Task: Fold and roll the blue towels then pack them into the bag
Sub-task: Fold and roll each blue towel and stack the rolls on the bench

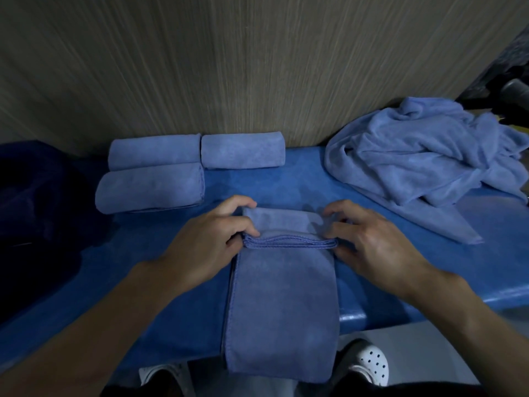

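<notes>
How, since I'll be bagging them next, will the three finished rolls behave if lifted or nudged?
Probably soft and light: the rolled towels sag slightly flat on the table. Likely to unroll if lifted by one end, since nothing binds them. Unlikely to roll away; they lie settled against each other.

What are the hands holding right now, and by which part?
The long folded blue cloth towel, by its far end, which is turned back on itself: left hand grips that fold's left side, right hand its right side.
</notes>
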